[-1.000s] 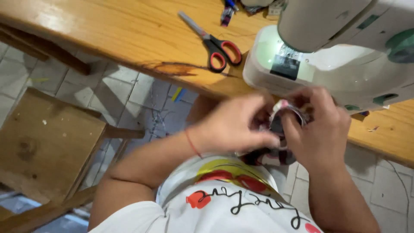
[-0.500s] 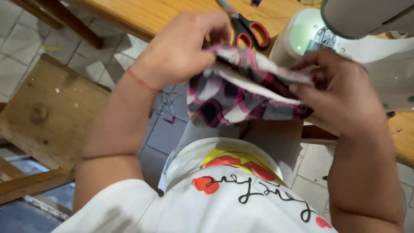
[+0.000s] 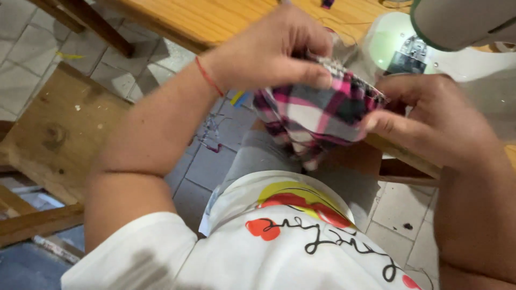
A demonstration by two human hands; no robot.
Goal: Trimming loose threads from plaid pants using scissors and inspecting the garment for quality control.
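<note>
In front of me the wooden counter [image 3: 215, 21] runs across the top of my view, its honey-coloured boards bare near the edge. A white sewing machine [image 3: 462, 53] stands on it at my right, and loose thread [image 3: 349, 29] trails over the wood just beside the machine. Below, on the grey tiled floor [image 3: 209, 166], lie thread scraps [image 3: 210, 134] and a wooden stool [image 3: 51, 129].

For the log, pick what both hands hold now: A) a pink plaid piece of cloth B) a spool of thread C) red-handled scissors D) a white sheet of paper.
A: the left hand and the right hand both pinch the pink plaid cloth, held up before the white sewing machine.
</note>
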